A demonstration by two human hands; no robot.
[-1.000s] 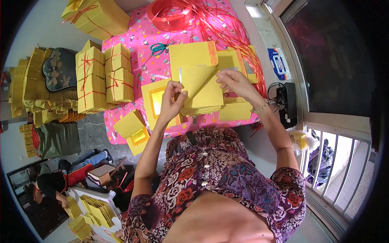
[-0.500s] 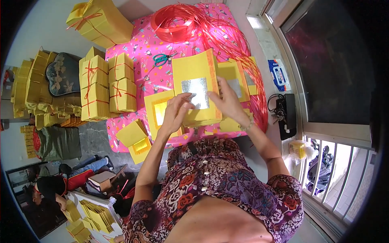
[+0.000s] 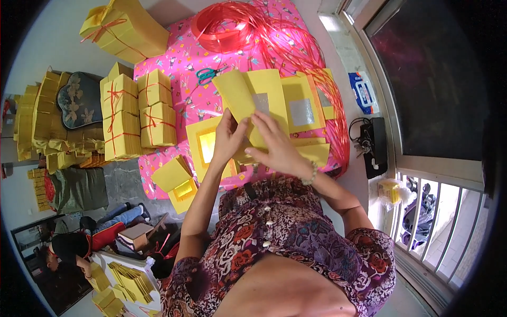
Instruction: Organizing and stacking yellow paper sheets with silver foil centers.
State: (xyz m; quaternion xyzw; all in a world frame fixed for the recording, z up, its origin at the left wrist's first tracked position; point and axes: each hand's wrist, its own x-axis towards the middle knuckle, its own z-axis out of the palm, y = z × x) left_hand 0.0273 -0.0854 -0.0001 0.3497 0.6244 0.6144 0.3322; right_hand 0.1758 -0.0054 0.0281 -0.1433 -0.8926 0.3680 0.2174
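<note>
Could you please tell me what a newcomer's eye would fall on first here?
Probably the pink patterned table cover, with the glossy red coil at its far end. Next might come the red-tied yellow bundles along its left, then the left hand and right hand at a curled yellow sheet in the middle.

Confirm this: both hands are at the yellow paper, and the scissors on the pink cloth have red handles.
Wrong handle colour: the head view shows teal-handled scissors on the pink cloth. The rest holds: the left hand and right hand are at the yellow paper.
</note>
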